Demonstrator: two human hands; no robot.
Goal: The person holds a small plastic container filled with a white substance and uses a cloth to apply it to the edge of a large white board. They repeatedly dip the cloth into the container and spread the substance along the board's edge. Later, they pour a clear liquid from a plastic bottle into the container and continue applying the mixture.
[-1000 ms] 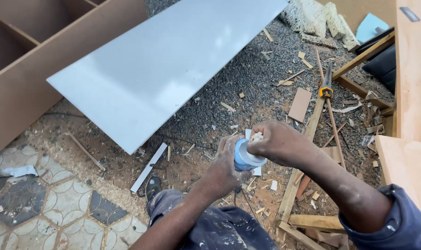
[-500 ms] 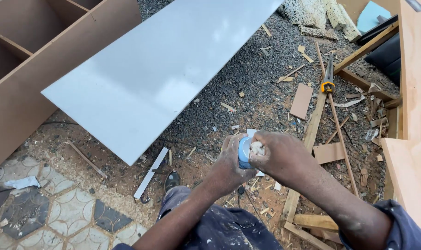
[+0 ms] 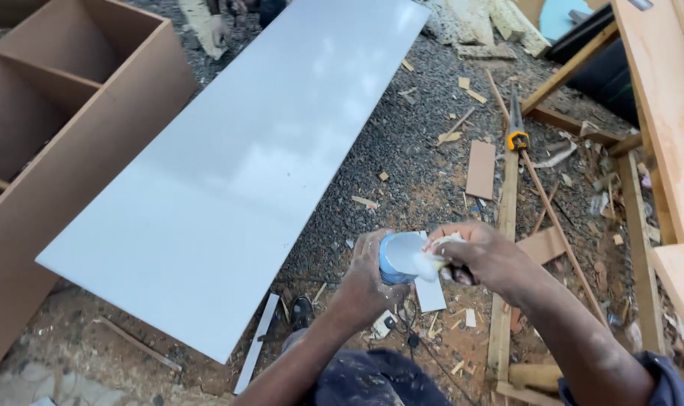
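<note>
My left hand (image 3: 364,282) grips a small round blue tin (image 3: 398,258) from below, its pale open top facing up. My right hand (image 3: 486,256) is closed on a whitish rag or wad (image 3: 438,256) pressed at the tin's rim. Both hands hover over gravel and wood scraps, just right of a large glossy grey-white panel (image 3: 244,173) lying flat on the ground. My knees in dark paint-spotted trousers (image 3: 372,380) show at the bottom.
A brown open-fronted cabinet carcass (image 3: 63,128) lies at the left. Wooden boards (image 3: 669,113) stand at the right. A hand saw with a yellow-black handle (image 3: 516,124), slats and offcuts litter the gravel. Another person's legs (image 3: 206,22) appear at the top.
The view has shifted so the panel and cabinet show more fully. My hands stay together on the tin, the right hand still working the rag at its top.
</note>
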